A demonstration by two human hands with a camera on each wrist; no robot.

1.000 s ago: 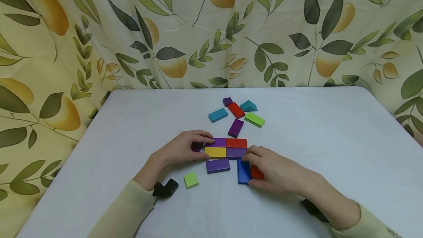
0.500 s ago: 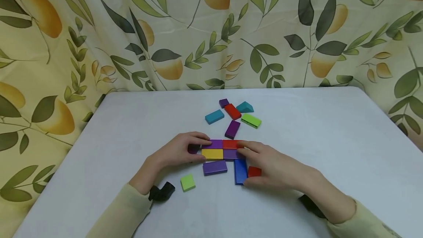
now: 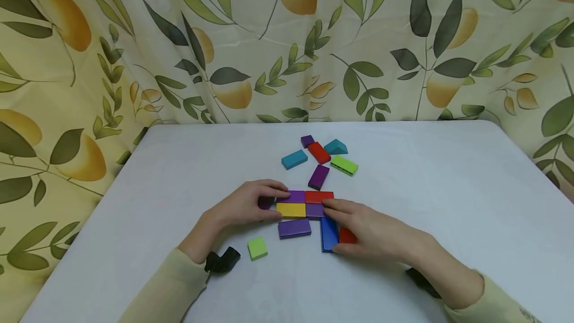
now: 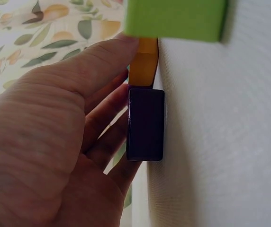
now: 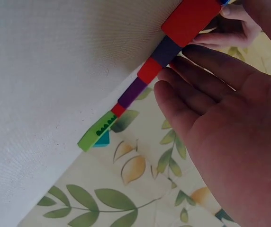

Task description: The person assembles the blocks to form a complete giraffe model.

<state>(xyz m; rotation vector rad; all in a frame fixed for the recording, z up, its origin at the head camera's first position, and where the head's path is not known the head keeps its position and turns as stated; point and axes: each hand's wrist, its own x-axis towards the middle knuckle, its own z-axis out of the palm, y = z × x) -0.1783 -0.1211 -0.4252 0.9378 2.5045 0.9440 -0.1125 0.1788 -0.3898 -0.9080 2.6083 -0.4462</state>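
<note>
In the head view, two rows of flat blocks lie together: a purple block (image 3: pixel 297 197) and a red block (image 3: pixel 319 197) behind, a yellow block (image 3: pixel 290 210) and a second purple block (image 3: pixel 314 211) in front. My left hand (image 3: pixel 244 203) rests at their left end, thumb at the yellow block, fingertip on the rear purple one. A dark purple block (image 4: pixel 146 125) stands between its thumb and fingers. My right hand (image 3: pixel 374 228) touches the front purple block with straight fingertips. Its thumb is at the lower corner of a blue block (image 3: pixel 329 236), beside a partly hidden red block (image 5: pixel 192 21).
A loose purple block (image 3: pixel 294 229) and a lime green square block (image 3: pixel 257 248) lie on the near side. Farther back are a dark purple block (image 3: pixel 319 177), a teal block (image 3: pixel 294 159), a red block (image 3: pixel 319 153), a lime block (image 3: pixel 344 165) and a teal triangular block (image 3: pixel 336 147).
My right hand's fingertips have shifted from the blue block's top end, up over the red and purple blocks, then slightly back down. The left hand stays in place.
</note>
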